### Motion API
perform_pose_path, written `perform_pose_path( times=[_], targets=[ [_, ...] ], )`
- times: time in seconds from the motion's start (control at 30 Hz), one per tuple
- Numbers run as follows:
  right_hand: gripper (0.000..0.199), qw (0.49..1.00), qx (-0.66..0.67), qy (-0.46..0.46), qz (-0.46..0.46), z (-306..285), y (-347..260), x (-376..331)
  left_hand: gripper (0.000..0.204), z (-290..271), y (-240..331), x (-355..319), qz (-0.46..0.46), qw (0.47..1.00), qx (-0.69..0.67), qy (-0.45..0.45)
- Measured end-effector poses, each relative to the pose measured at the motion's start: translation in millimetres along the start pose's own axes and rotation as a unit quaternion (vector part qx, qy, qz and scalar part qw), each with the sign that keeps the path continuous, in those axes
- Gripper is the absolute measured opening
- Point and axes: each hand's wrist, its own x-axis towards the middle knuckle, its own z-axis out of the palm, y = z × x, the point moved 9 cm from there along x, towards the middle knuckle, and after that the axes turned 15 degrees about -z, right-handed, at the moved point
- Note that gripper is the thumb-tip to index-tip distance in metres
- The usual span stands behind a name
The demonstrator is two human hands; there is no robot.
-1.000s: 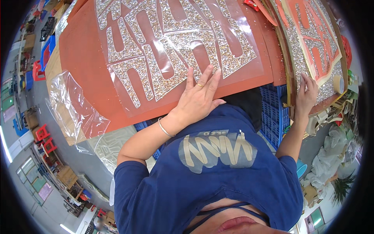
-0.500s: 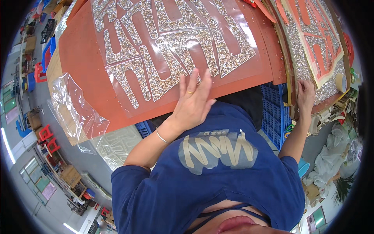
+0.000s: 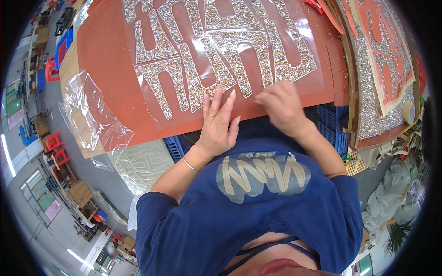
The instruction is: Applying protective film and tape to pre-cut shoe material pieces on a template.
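Observation:
My left hand (image 3: 218, 122) rests with fingers stretched out at the near edge of a clear plastic sheet (image 3: 309, 92). Glittering gold-silver grains (image 3: 251, 41) cover shaped areas of that sheet, with bare cut-out-like shapes between them. Under it lies a reddish-brown board (image 3: 108, 60). My right hand (image 3: 286, 108) hovers at the sheet's near edge, right of the left hand, its fingers curled together and slightly blurred. Whatever its fingertips hold, if anything, is too small to make out.
On the right stands a rimmed tray of silvery grains (image 3: 375, 122) with a pink and cream cut-out stencil (image 3: 389, 103) and a tape roll (image 3: 408, 112). Crumpled clear film (image 3: 94, 110) hangs off the board's left side. Blue crates (image 3: 332, 126) sit beneath.
My right hand has left the grain tray's edge and come left to the sheet's near edge, its fingers now curled. My left hand stays by the sheet with fingers stretched. The view has shifted slightly.

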Motion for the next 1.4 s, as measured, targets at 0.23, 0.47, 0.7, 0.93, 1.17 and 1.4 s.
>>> perform_pose_path(
  times=[0.23,0.47,0.7,0.93,1.17,1.4],
  targets=[
    [0.019,0.998,-0.027,-0.051,-0.02,27.9,-3.5,8.6,0.07,2.6,1.8,-0.6,-0.002,1.0,0.009,-0.022],
    [0.032,0.995,-0.082,0.034,0.044,-24.5,3.2,-13.8,0.072,14.0,2.8,3.7,-0.003,0.994,0.062,-0.093],
    [0.022,0.893,-0.324,0.063,0.307,-170.3,60.5,-142.5,0.06,22.7,12.7,5.0,0.029,0.988,0.122,-0.092],
    [0.022,0.88,-0.263,-0.076,0.389,-200.0,112.2,-238.7,0.053,9.7,16.6,15.2,-0.002,0.995,0.031,-0.092],
    [0.021,0.86,-0.207,-0.109,0.454,-209.5,148.9,-276.8,0.056,6.3,4.8,-2.5,-0.027,0.998,-0.001,-0.064],
    [0.017,0.821,-0.398,-0.185,0.365,-197.9,109.9,-190.9,0.052,10.0,10.4,-6.7,-0.015,0.994,0.109,-0.017]
  ],
)
